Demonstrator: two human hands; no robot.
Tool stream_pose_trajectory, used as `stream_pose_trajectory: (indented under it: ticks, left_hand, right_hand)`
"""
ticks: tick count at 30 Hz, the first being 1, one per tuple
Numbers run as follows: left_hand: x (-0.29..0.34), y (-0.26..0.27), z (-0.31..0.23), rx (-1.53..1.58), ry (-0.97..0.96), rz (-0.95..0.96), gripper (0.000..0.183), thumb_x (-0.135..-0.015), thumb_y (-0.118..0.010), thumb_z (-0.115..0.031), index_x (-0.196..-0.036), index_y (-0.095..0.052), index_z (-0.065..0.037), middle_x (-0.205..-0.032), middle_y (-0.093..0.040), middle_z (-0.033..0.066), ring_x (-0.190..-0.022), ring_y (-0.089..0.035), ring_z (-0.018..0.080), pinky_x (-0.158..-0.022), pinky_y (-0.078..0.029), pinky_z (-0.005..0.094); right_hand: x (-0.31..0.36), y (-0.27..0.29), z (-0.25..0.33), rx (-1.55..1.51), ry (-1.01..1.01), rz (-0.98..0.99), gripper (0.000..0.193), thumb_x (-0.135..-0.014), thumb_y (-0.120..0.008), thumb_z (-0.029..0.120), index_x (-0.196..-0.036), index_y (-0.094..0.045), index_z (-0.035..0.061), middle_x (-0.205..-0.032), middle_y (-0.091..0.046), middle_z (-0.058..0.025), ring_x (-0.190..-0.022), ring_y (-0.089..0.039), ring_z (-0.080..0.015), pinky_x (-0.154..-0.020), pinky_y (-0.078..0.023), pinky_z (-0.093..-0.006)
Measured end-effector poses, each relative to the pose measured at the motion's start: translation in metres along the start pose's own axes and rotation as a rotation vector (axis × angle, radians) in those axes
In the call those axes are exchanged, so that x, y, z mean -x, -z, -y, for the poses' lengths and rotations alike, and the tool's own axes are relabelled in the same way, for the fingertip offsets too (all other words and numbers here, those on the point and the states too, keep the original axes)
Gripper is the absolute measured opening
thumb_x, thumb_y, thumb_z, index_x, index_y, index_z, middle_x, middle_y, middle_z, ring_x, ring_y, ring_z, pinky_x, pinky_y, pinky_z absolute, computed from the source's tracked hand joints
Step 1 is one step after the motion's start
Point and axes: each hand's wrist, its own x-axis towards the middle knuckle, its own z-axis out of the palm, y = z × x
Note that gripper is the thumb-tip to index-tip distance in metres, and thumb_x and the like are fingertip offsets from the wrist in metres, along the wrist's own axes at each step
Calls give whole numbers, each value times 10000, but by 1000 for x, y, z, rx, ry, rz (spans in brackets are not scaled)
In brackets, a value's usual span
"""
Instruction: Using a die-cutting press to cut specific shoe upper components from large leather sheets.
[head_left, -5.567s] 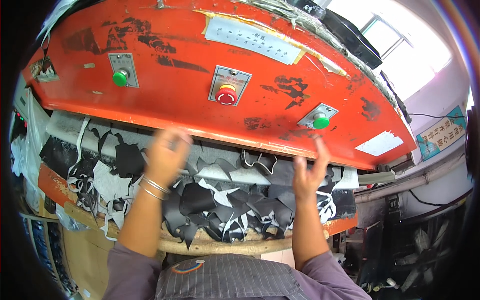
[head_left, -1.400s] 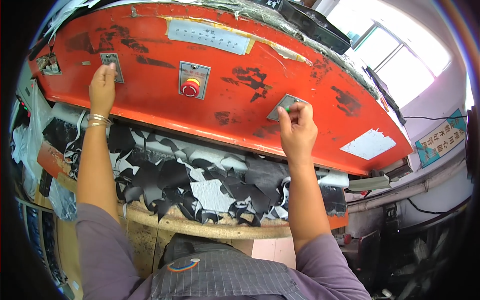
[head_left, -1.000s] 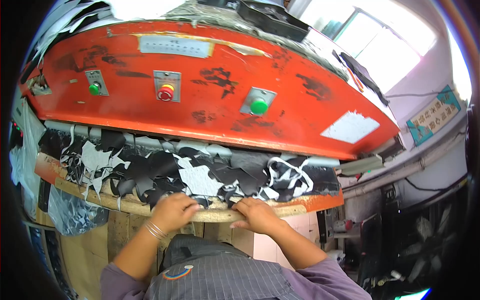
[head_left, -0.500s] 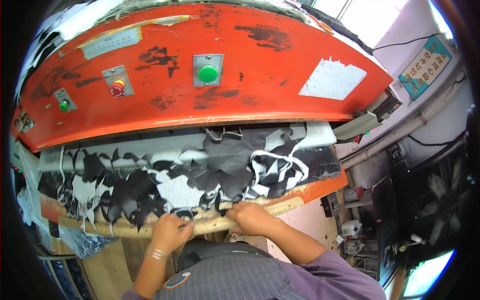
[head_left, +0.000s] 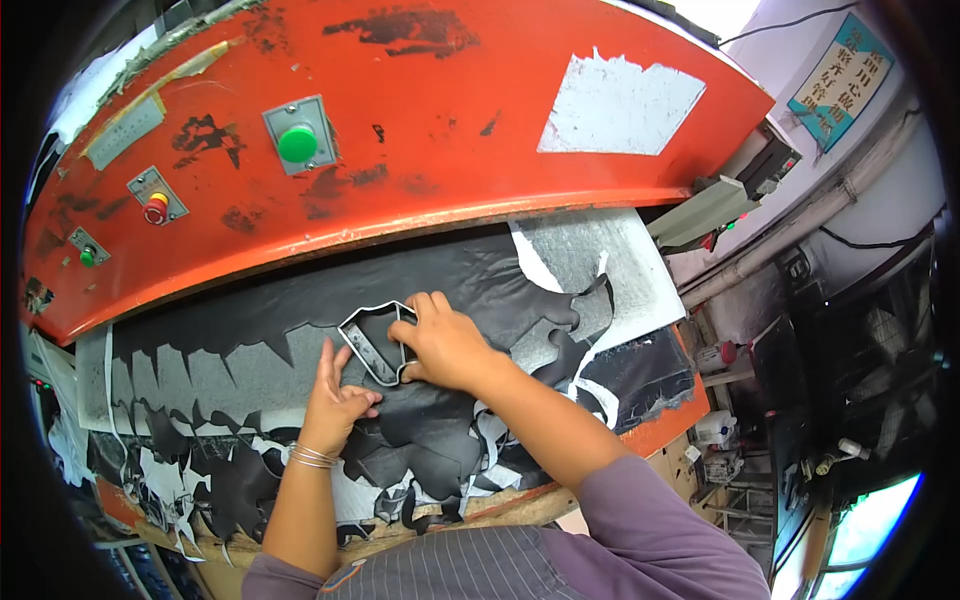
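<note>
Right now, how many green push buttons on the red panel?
2: one green button right of the red button, another green button left of it. None seem hidden.

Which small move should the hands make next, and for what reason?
I would probably have the right hand settle the metal outline flat and wholly on the dark sheet, because this hand grips the outline's right side and the sheet's jagged edge runs close to its left.

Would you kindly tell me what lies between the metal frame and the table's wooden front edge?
In the head view, mainly black and white scraps lie between the metal frame and the wooden front edge.
</note>
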Motion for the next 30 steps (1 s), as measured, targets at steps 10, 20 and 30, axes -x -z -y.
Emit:
stream_pose_trajectory:
  ticks: [10, 20, 30]
  left_hand:
    - [-8, -23, 13, -419, -66, -40, 167, -691, -787, -62, -821, -688, -29, -864, -612, 63, -821, -618, 226, -727, -490, 348]
    - [82, -44, 46, -819, -245, 504, 159, -767, -756, -238, -841, -718, -102, -805, -628, 61, -812, -598, 259, -737, -476, 348]
    - [67, -31, -24, -722, -315, 401, 596, -779, -750, -371, -1237, -557, -42, -1210, -555, 153, -1122, -488, 287, -876, -465, 336]
  right_hand:
    - [81, 13, 18, -438, 11, 54, 543, -658, -823, 313, -1095, -575, 106, -1193, -424, -239, -1108, -471, -404, -924, -428, -415]
    - [59, 37, -46, -110, -303, -134, 532, -657, -824, 369, -1077, -611, 123, -1231, -471, -215, -1176, -462, -382, -947, -431, -424]
    - [56, 38, -85, -62, -121, -141, 633, -657, -821, 270, -1224, -570, 144, -1352, -450, -185, -1238, -433, -353, -1005, -408, -394]
